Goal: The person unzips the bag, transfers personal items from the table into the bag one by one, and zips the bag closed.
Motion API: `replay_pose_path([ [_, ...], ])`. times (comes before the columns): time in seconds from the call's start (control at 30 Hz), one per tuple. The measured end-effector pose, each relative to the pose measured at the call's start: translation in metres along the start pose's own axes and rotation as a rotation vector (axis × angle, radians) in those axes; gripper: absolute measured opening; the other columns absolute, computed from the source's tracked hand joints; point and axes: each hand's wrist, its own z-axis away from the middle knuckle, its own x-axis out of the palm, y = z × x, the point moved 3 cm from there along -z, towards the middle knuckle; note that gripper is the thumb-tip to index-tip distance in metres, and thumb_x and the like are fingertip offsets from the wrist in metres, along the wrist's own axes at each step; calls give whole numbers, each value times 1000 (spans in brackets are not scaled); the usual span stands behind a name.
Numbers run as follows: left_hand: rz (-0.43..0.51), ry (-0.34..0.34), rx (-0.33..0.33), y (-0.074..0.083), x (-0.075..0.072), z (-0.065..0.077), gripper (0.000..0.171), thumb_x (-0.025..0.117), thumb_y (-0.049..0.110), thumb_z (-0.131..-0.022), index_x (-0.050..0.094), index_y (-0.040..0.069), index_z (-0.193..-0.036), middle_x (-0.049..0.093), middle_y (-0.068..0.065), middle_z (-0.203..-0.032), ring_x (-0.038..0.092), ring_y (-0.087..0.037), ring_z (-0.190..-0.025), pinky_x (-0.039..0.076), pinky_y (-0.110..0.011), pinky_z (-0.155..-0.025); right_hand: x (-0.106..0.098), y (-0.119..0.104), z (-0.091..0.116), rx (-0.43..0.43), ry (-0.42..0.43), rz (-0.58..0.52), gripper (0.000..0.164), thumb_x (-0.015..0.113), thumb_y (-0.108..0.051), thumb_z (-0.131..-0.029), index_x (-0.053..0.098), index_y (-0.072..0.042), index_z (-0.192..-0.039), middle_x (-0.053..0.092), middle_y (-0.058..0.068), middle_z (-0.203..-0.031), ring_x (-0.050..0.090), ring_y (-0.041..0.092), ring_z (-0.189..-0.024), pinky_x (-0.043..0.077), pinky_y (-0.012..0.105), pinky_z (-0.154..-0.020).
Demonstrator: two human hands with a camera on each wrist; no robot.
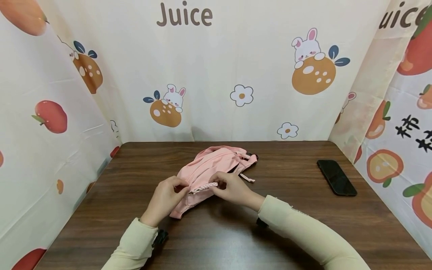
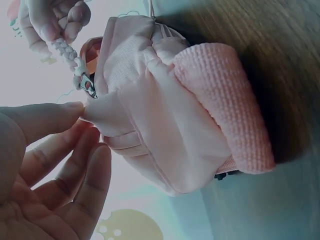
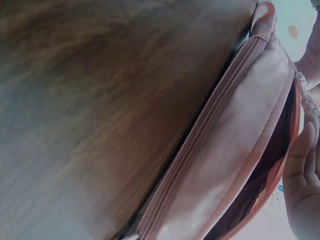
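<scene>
A pink fabric bag [image 1: 212,163] lies slantwise on the brown table. My left hand [image 1: 167,195] pinches the bag's fabric near one end of its zipper, thumb against fingertips. With the fingers of my right hand [image 1: 233,188] I grip a braided zipper cord [image 1: 204,187]. In the left wrist view, the cord runs to a metal zipper slider [image 2: 87,85] close to my left fingertips. The right wrist view shows this zipper parted, with a dark gap and orange edging [image 3: 265,192]. A second zipper [image 3: 200,132] runs along the bag's side, looking closed.
A black phone [image 1: 336,177] lies on the table [image 1: 287,232] at the right. Another light cord [image 1: 247,178] hangs from the bag's far end onto the wood. Printed curtains [image 1: 216,67] stand behind the table and along both sides.
</scene>
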Motion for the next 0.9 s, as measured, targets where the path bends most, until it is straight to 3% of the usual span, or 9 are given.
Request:
replay_pose_path([
  [0.2, -46, 11, 41, 4, 2, 4, 14, 82, 9, -76, 71, 9, -84, 65, -1, -82, 57, -11, -74, 49, -25, -67, -1, -3, 0, 5, 16, -27, 9, 72, -9, -87, 67, -11, -94, 68, -2, -83, 56, 0, -72, 52, 23, -66],
  [0.47, -94, -32, 0, 5, 5, 4, 23, 85, 11, -71, 68, 8, -86, 62, -2, -86, 54, -13, -74, 47, -27, -67, -2, -12, -4, 6, 24, -88, 5, 71, -12, -88, 68, -11, -92, 66, -3, -82, 54, 0, -73, 50, 23, -66],
  [0.63, -158, 13, 71, 7, 7, 4, 24, 85, 10, -68, 65, 8, -80, 58, -1, -81, 50, -11, -70, 45, -28, -64, -1, -18, -6, 6, 9, -141, 4, 71, -12, -89, 68, -10, -90, 66, -3, -81, 55, 0, -73, 50, 22, -65],
  [0.73, -180, 33, 102, 7, 8, 3, 23, 84, 9, -67, 63, 10, -76, 56, 1, -76, 48, -9, -67, 44, -26, -62, -2, -20, -6, 0, 4, -138, 4, 71, -12, -89, 67, -11, -90, 66, -3, -80, 54, 0, -72, 50, 23, -64],
  [0.9, -185, 12, 80, 7, 7, 3, 22, 83, 9, -70, 62, 10, -74, 53, 2, -72, 45, -8, -64, 40, -24, -60, -6, -16, -6, -7, 14, -89, 6, 69, -16, -91, 67, -11, -90, 66, -5, -81, 55, -1, -73, 50, 21, -66],
])
